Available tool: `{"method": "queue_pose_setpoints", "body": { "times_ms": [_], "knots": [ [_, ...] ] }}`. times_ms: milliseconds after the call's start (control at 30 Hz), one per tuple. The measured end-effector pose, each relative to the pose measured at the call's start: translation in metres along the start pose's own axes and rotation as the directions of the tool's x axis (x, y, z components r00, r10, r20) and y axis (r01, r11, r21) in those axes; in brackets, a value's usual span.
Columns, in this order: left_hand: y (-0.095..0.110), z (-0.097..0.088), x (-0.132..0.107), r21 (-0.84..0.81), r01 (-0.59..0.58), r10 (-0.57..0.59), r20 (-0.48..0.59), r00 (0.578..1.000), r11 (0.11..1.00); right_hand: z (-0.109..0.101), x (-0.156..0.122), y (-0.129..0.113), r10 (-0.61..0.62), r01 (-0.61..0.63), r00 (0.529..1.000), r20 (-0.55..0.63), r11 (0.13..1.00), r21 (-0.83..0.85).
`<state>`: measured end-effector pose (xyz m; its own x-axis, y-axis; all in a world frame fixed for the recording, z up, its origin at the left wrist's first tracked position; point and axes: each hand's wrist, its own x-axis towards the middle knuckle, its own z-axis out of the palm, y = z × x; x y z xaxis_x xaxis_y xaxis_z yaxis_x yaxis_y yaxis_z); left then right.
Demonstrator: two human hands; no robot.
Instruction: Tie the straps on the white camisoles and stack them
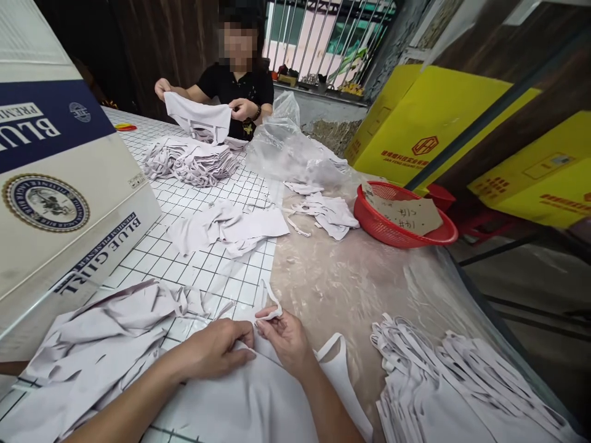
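A pale lilac-white garment with thin straps [244, 400] lies spread in front of me, close to the table's near edge. My left hand [215, 349] is closed on its upper edge, thumb and fingers pinching the cloth. Right beside it, my right hand [287, 342] pinches the base of a narrow strap [272, 294] that loops up between the fingertips. The fingers hide the exact spot where strap and cloth meet. Another strap loop [333, 347] of the garment shows right of my right wrist.
Loose garments [106, 344] lie on the left, stacked strappy ones [429, 381] on the right. More pieces [226, 224] lie mid-table. A red basket [392, 237] holds marked cardboard. A large carton [60, 258] borders the left. Opposite, a person [240, 86] holds up a similar garment [198, 115].
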<state>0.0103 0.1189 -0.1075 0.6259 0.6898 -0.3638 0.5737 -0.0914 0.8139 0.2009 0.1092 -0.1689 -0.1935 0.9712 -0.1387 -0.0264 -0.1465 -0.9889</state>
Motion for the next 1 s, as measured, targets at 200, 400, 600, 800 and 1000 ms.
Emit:
{"method": "queue_pose_setpoints", "body": {
  "times_ms": [200, 400, 600, 800, 1000],
  "knots": [
    [-0.006, 0.001, 0.004, -0.059, 0.010, -0.008, 0.033, 0.999, 0.998, -0.002, 0.001, -0.004, -0.108, 0.111, 0.993, 0.037, 0.990, -0.091],
    [-0.015, 0.006, 0.007, -0.056, 0.036, -0.035, 0.017, 0.999, 0.998, -0.003, -0.002, -0.007, -0.053, 0.058, 0.997, 0.048, 0.994, -0.097],
    [-0.010, 0.003, 0.004, -0.076, 0.040, -0.037, 0.034, 0.999, 0.996, -0.004, -0.001, -0.003, -0.027, 0.029, 0.999, 0.042, 0.998, -0.059],
    [-0.017, 0.002, 0.004, -0.138, 0.025, -0.026, -0.006, 1.000, 0.990, -0.001, 0.000, -0.008, -0.021, 0.021, 0.999, 0.037, 1.000, 0.000],
    [-0.020, 0.004, 0.007, -0.076, 0.111, -0.108, 0.033, 0.994, 0.991, -0.004, -0.002, -0.010, -0.036, 0.048, 0.991, 0.128, 0.995, -0.091]
  ]
}}
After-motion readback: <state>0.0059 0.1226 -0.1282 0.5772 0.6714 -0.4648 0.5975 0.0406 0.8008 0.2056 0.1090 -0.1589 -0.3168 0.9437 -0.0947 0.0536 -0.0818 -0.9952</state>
